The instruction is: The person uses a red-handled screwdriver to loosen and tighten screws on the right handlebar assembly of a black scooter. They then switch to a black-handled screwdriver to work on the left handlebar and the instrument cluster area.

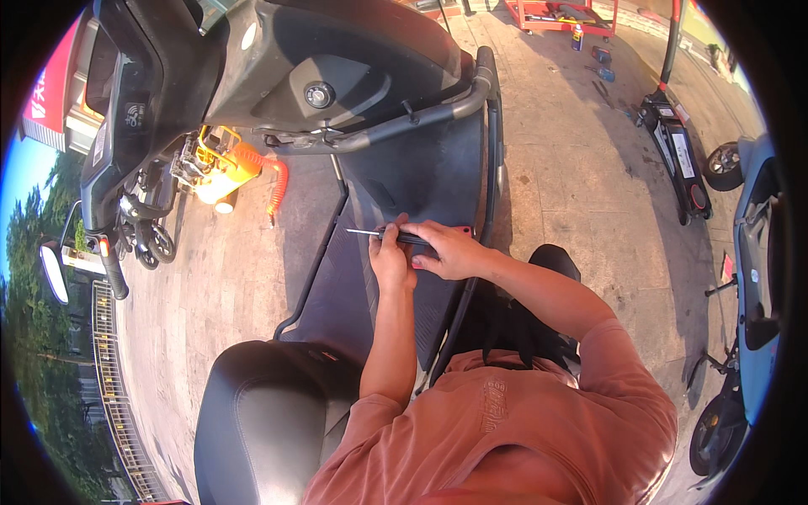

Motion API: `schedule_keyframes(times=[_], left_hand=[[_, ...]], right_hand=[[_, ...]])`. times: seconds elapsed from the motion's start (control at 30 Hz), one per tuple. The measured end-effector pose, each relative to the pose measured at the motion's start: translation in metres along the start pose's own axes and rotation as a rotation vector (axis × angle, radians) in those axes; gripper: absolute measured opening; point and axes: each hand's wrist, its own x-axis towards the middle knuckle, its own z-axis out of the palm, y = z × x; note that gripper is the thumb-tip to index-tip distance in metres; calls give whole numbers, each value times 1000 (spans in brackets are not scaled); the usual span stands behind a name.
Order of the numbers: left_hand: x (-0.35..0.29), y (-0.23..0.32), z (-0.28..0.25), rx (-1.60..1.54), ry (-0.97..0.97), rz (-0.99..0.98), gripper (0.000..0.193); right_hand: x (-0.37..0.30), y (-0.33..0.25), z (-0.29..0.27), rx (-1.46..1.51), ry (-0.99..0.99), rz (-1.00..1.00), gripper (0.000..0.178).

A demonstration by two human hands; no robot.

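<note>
My left hand (391, 259) is closed around the front of a screwdriver (363, 231), whose thin metal shaft points left. My right hand (450, 250) grips its dark handle from the right. A red and black end (465, 230) shows beyond my right hand; whether it belongs to the screwdriver I cannot tell. Both hands are close together over the dark floorboard (337, 295) of a black scooter. The scooter's front panel (345, 84), with a round key lock (319, 94), stands beyond them. My fingers partly hide the handle.
The black seat (269, 412) lies at lower left, and dark tube guards (497, 151) edge the floorboard. An orange air compressor (223, 172) with a coiled hose (279, 189) stands at left. At right are a floor jack (673, 151), a blue scooter (757, 252) and a red tool cart (560, 15).
</note>
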Motion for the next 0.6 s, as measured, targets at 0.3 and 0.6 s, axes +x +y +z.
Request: schedule_keyframes(times=[0.3,0.6], left_hand=[[-43,214,65,419,-251,962,33],[-34,448,188,1323,-296,1461,76]], right_hand=[[80,-136,-114,-101,445,-362,44],[153,-242,-188,-416,573,-491,23]])
